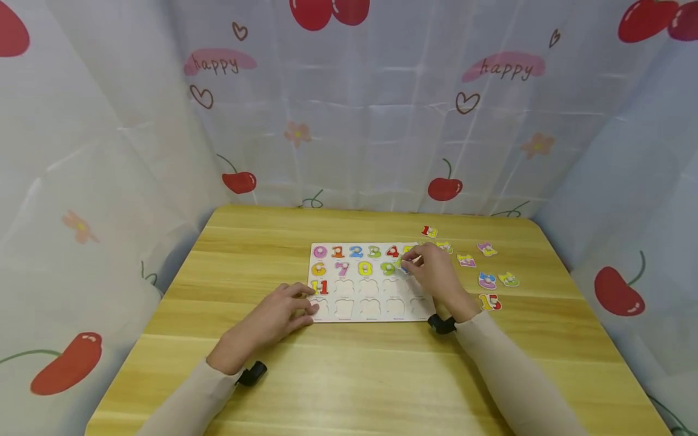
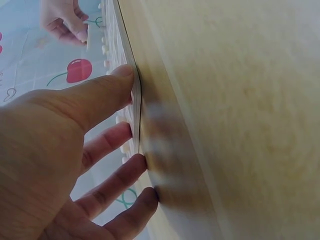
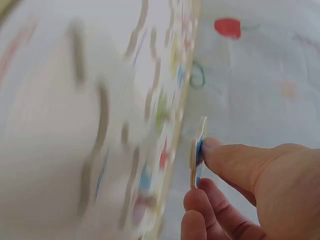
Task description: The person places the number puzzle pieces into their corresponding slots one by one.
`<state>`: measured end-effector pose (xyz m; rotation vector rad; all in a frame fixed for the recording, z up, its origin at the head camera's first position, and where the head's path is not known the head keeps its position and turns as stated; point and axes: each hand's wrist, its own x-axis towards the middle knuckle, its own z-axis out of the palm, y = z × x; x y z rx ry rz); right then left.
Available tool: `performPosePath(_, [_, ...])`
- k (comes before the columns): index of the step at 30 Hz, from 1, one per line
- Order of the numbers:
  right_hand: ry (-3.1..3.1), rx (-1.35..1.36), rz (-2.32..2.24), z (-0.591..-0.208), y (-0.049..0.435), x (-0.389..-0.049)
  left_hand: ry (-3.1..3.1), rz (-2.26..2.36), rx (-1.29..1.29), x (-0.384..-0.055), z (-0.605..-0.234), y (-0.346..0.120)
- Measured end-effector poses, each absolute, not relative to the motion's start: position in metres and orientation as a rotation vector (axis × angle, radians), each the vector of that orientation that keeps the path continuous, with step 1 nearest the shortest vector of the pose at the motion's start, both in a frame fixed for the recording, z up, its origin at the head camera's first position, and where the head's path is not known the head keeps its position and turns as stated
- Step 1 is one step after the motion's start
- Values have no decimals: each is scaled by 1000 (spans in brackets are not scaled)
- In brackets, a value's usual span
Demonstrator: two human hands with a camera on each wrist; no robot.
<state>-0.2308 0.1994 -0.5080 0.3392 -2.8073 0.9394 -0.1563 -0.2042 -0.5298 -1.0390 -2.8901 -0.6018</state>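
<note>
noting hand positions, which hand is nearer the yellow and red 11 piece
Left: the left hand is at the number board's left edge, close beside the 11 piece; the right hand is well to its right, pinching another piece.

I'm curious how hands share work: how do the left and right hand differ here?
The left hand holds no piece, while the right hand pinches a puzzle piece. The left hand touches the left edge of the board; the right hand is raised over its far right part. Both arms have beige sleeves and black wrist devices.
</note>
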Motion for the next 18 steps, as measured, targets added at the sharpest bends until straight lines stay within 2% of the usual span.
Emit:
performPosePath(11, [-2895,628,1001,-515,123,-220,-2902,-595,-1056,-158,-525,-202])
performPosePath(18, [-2935,731,1000,-520,93,-217,-2911,-580,-1030,-160,-526,-201])
